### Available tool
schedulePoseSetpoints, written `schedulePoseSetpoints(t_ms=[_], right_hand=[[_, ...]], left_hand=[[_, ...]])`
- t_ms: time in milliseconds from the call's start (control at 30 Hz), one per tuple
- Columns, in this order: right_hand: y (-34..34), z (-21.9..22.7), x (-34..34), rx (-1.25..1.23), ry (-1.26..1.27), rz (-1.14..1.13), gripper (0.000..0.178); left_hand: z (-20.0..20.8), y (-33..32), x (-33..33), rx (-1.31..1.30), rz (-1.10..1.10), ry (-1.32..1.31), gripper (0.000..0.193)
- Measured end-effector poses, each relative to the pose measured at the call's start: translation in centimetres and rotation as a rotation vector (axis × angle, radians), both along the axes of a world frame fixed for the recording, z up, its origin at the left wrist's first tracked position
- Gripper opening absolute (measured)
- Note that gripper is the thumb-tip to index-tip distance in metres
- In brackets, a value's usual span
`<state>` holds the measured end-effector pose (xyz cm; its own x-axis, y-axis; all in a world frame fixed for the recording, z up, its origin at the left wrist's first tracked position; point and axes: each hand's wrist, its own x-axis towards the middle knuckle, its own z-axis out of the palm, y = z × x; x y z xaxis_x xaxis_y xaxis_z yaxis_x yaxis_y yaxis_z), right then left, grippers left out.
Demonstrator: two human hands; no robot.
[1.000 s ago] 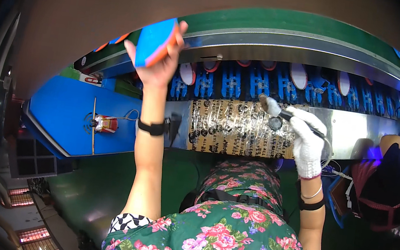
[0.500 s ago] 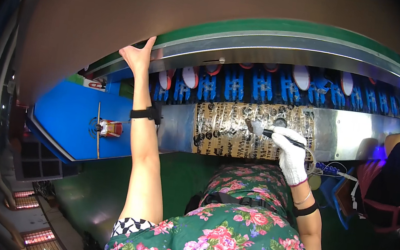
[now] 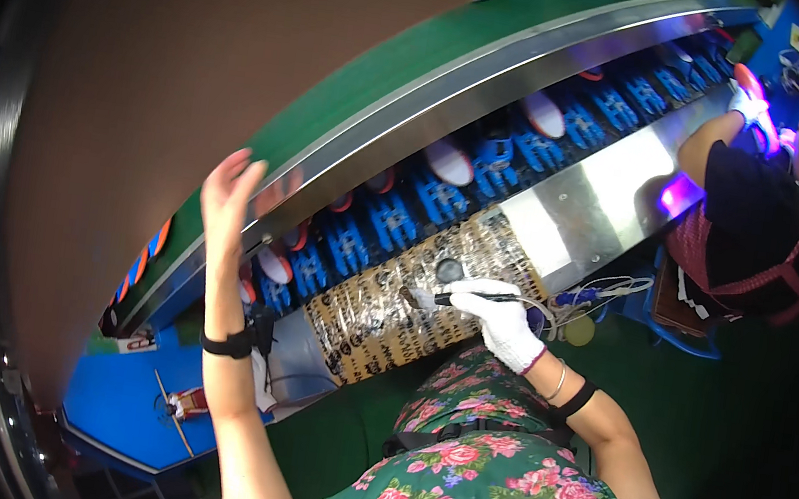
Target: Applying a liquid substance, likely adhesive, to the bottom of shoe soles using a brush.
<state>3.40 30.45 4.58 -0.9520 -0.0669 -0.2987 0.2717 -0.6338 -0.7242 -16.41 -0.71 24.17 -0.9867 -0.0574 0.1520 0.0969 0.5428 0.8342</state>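
My left hand (image 3: pixel 229 189) is raised with its fingers apart beside the edge of the green upper belt (image 3: pixel 426 46), holding nothing. A black band sits on that wrist. My right hand (image 3: pixel 501 319), in a white glove, grips a small brush (image 3: pixel 425 297) whose bristle end rests over a patterned, plastic-wrapped work surface (image 3: pixel 391 314). Behind it runs a conveyor of blue holders (image 3: pixel 447 195) carrying shoe soles (image 3: pixel 448 162) with white and red faces.
A steel panel (image 3: pixel 610 186) continues the bench to the right. A co-worker in dark top and red apron (image 3: pixel 755 231) stands at the right, a gloved hand on the conveyor. A blue table (image 3: pixel 134 391) lies lower left. Cables hang by the bench edge.
My left hand held a blue piece up to the green belt a second ago; now it is empty and drawn back. The view has tilted. My right hand keeps the brush over the wrapped surface.
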Motion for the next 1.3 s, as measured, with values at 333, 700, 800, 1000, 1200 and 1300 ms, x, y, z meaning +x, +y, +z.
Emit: schedulePoseSetpoints(t_ms=[333,700,800,1000,1200,1300], right_hand=[[6.4,-0.5,1.0,-0.019,-0.095,-0.100,0.017],[10.4,0.0,0.0,-0.060,-0.133,-0.141,0.021],[9.5,0.6,-0.4,-0.097,-0.031,-0.098,0.020],[7.4,4.9,-1.4,-0.163,0.039,-0.052,0.022],[5.3,11.8,-3.3,0.031,0.230,-0.013,0.024],[4.3,14.5,-4.0,0.451,0.526,-0.073,0.023]], left_hand=[[-1.4,30.5,-18.1,-0.327,-0.342,0.058,0.096],[1.8,22.4,-14.5,0.698,-0.358,-0.111,0.028],[1.4,14.0,-5.4,0.847,-0.122,-0.069,0.032],[-4.8,7.0,11.8,0.560,0.117,0.100,0.066],[-9.5,5.8,13.9,1.166,-0.006,-0.404,0.062],[-11.5,8.2,13.7,1.207,0.125,-0.481,0.060]])
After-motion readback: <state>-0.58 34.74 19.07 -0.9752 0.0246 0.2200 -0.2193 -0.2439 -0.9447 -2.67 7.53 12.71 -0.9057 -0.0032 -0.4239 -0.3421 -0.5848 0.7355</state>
